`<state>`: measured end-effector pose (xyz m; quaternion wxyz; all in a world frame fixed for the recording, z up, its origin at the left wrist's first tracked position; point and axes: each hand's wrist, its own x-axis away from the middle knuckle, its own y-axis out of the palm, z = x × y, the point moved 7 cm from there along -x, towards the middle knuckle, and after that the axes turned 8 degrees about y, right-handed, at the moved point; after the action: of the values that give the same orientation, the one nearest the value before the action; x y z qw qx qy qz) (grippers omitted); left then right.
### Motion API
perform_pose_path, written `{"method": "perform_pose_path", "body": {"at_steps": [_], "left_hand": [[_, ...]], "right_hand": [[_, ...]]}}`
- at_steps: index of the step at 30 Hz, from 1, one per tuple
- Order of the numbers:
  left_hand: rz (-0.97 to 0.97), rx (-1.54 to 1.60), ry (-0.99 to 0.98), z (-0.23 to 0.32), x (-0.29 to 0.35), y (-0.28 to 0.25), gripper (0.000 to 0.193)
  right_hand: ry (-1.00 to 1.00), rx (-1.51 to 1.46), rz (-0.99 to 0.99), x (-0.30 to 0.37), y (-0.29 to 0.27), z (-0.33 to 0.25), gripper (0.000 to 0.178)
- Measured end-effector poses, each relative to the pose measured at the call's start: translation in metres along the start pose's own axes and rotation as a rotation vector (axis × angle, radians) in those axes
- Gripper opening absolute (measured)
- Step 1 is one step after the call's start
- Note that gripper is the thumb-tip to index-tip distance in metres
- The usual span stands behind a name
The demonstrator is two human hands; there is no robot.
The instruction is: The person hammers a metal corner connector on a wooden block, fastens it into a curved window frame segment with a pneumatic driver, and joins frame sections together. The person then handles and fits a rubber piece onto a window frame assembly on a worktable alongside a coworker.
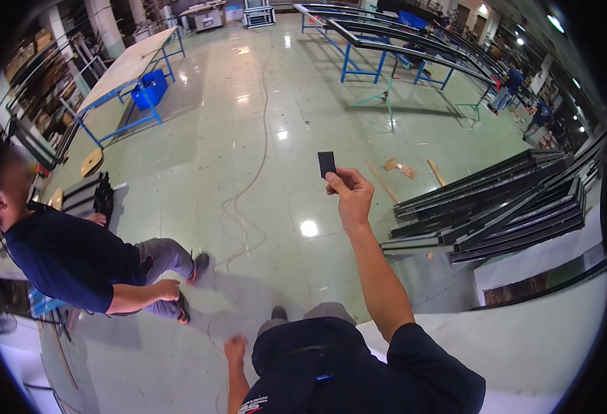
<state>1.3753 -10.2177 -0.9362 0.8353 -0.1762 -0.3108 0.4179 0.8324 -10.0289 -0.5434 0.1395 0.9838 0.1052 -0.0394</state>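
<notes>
My right hand is raised out in front of me, thumb and fingers closed on a small flat black rectangular piece. The piece sticks up above the fingertips; what it is made of I cannot make out. Low beside my body hangs my left hand, smeared by motion, so its fingers do not show clearly. Nothing large shows in it.
A co-worker in a dark shirt stands at my left. To my right lies a stack of black frame profiles. A pale cable runs along the floor. Farther off are a blue-legged table and long frames on blue stands.
</notes>
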Motion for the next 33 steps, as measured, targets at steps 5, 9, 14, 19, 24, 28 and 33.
{"method": "perform_pose_path", "body": {"at_steps": [5, 9, 14, 19, 24, 28, 33], "left_hand": [[-0.315, 0.375, 0.572, 0.527, -0.278, 0.131, 0.033], [-0.491, 0.555, 0.842, 0.854, -0.361, 0.245, 0.036], [-0.510, 0.771, 0.721, 1.044, -0.494, 0.411, 0.030], [-0.368, 0.818, 0.577, 1.147, -0.641, 0.518, 0.020], [-0.282, 0.838, 0.499, 1.246, -0.822, 0.632, 0.018], [-0.271, 0.849, 0.443, 1.335, -1.003, 0.720, 0.020], [-0.306, 0.807, 0.402, 1.501, -1.249, 0.803, 0.022]], "right_hand": [[0.035, 0.011, -0.003, -0.242, -0.004, 0.039, 0.020], [0.075, -0.053, -0.025, -0.435, -0.009, 0.093, 0.019], [0.175, 0.026, -0.078, -0.676, -0.015, 0.138, 0.022], [0.049, 0.447, -0.001, -0.884, -0.040, 0.143, 0.024], [-0.018, 0.691, -0.175, -1.083, -0.005, 0.172, 0.041], [-0.157, 0.801, -0.192, -1.283, 0.037, 0.248, 0.051], [0.006, 0.902, -0.308, -1.579, 0.109, 0.330, 0.062]]}}
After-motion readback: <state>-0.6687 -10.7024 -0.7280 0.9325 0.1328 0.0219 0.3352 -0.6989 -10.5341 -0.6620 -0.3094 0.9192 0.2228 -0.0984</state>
